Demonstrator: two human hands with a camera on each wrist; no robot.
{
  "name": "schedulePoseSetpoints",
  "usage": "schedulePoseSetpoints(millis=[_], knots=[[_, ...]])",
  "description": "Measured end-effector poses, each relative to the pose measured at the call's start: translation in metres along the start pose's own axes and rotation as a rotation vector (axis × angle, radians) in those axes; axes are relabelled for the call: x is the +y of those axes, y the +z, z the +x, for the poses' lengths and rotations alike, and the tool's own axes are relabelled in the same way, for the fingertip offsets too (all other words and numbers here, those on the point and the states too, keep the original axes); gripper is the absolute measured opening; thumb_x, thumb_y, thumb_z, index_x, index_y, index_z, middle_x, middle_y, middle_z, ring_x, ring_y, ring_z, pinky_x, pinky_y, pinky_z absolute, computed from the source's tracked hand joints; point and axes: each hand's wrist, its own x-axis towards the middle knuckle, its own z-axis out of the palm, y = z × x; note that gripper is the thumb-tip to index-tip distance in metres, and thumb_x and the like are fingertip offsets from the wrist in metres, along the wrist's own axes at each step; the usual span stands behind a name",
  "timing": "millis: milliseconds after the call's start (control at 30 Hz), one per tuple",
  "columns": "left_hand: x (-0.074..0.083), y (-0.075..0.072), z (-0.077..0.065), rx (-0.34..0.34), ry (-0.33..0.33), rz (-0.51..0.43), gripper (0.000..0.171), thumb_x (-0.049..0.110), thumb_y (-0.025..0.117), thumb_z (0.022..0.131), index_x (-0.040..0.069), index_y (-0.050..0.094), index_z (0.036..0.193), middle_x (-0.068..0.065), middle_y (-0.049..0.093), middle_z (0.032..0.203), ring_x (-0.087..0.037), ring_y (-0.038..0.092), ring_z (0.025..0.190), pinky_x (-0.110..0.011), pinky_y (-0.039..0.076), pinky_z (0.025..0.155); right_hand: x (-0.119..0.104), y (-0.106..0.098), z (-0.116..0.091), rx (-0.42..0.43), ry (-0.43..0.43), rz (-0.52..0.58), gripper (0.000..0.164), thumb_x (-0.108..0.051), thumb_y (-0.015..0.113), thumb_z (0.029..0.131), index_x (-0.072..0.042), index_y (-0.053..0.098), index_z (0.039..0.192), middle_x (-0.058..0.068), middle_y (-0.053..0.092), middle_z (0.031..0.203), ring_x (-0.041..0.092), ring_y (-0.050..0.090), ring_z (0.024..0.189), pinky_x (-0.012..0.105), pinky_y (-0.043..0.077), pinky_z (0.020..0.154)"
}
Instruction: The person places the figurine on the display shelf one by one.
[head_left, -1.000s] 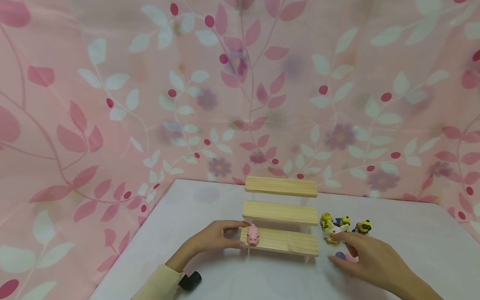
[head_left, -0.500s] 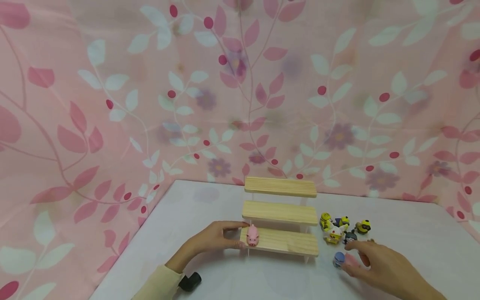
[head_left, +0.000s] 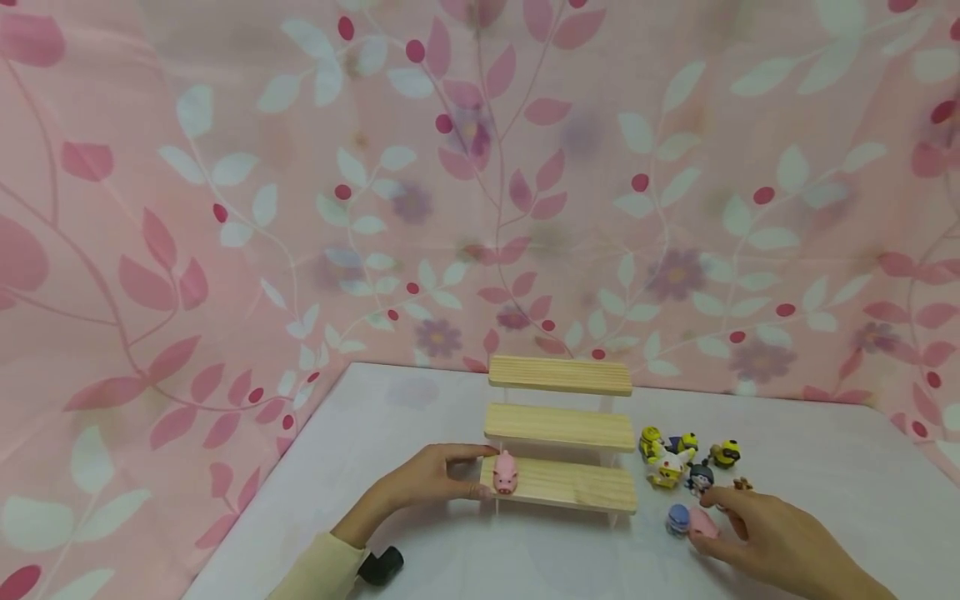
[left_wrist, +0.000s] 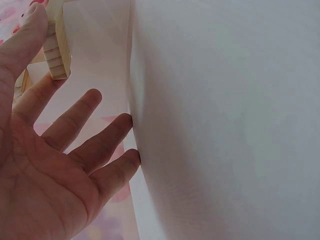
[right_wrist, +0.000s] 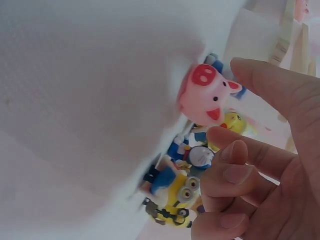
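My left hand (head_left: 423, 479) pinches the left end of the lowest wooden board (head_left: 577, 485) of a three-step display rack, thumb in front and index finger behind. In the left wrist view, its other fingers spread out below the board (left_wrist: 56, 55). A pink toy pig (head_left: 506, 473) stands on that board's left end. Right of the rack, my right hand (head_left: 780, 533) reaches around a second pink toy pig (right_wrist: 202, 95) on the table. Thumb and index finger lie on either side of this pig, with gaps showing in the right wrist view; the remaining fingers are curled.
Beside the second pig stands a small blue figure (head_left: 678, 519). Behind it are a yellow-and-white figure (head_left: 666, 468), a dark-haired figure (head_left: 701, 475) and several yellow minion figures (head_left: 726, 453). A black object (head_left: 381, 567) lies near my left sleeve. Patterned pink cloth (head_left: 480, 208) hangs behind the table.
My right hand has drawn back to the right, from over the yellow-and-white figure to the second pig, uncovering the blue and dark-haired figures. My left hand has stayed on the rack.
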Motion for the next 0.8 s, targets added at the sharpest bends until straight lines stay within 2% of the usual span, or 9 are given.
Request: schedulePoseSetpoints(millis=[467, 800], knots=[[-0.0008, 0.0004, 0.0016, 0.004, 0.001, 0.027, 0.057, 0.044, 0.077, 0.084, 0.030, 0.060, 0.136, 0.017, 0.057, 0.135, -0.014, 0.046, 0.132, -0.040, 0.038, 0.109, 0.0068, 0.0053, 0.0047, -0.074, 0.020, 0.023, 0.055, -0.061, 0.078, 0.072, -0.021, 0.069, 0.108, -0.003, 0.047, 0.068, 0.015, 0.044, 0.063, 0.029, 0.032, 0.052], [0.0001, 0.0006, 0.0011, 0.000, -0.014, 0.003, 0.055, 0.042, 0.078, 0.084, 0.030, 0.061, 0.135, 0.017, 0.058, 0.134, -0.014, 0.046, 0.131, -0.041, 0.039, 0.108, 0.0051, 0.0069, 0.0040, -0.076, 0.043, 0.033, 0.060, -0.063, 0.078, 0.071, -0.018, 0.068, 0.110, -0.002, 0.047, 0.068, 0.016, 0.044, 0.064, 0.030, 0.033, 0.052]])
